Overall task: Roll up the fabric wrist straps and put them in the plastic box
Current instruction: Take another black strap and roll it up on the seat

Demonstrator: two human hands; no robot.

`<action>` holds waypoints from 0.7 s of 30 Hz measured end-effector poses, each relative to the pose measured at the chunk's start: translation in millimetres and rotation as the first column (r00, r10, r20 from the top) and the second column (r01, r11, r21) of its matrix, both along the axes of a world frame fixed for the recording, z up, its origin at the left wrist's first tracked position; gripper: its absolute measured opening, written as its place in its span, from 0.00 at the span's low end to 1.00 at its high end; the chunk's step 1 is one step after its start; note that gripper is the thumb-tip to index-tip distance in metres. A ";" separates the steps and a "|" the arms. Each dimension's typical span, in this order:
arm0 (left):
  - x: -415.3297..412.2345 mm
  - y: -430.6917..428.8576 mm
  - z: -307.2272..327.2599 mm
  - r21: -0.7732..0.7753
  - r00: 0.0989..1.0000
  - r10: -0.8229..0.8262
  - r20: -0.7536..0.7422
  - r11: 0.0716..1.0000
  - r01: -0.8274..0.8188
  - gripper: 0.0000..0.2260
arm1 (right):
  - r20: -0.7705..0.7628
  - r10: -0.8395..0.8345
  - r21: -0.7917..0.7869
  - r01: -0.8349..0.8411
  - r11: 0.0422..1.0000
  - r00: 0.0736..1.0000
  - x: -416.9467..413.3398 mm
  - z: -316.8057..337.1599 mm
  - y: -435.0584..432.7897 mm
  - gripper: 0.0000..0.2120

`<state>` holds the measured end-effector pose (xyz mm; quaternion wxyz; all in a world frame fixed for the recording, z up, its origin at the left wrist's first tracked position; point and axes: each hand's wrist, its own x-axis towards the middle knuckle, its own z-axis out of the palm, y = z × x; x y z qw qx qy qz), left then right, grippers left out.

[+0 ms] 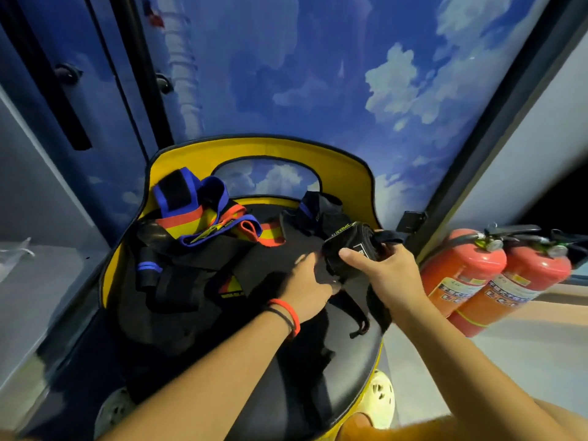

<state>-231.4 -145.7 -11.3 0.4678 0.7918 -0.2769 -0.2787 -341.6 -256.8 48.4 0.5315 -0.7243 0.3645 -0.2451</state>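
The right hand clasps the half-rolled black wrist strap, probably to keep its coils tight. The left hand braces it with straight fingers.

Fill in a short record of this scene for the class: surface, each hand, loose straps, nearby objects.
surface: black chair seat with a yellow back
right hand: grips a rolled black strap above the seat
left hand: against the roll's near side, grip unclear
loose straps: piled on the seat's left; black, blue, red and yellow
nearby: two red fire extinguishers to the right of the chair
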 end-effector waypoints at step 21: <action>28.6 -94.4 -28.4 0.598 0.689 -0.544 0.479 0.777 0.198 0.22 | -0.122 -0.219 -0.370 0.160 0.915 0.968 35.6 -18.4 -78.2 0.31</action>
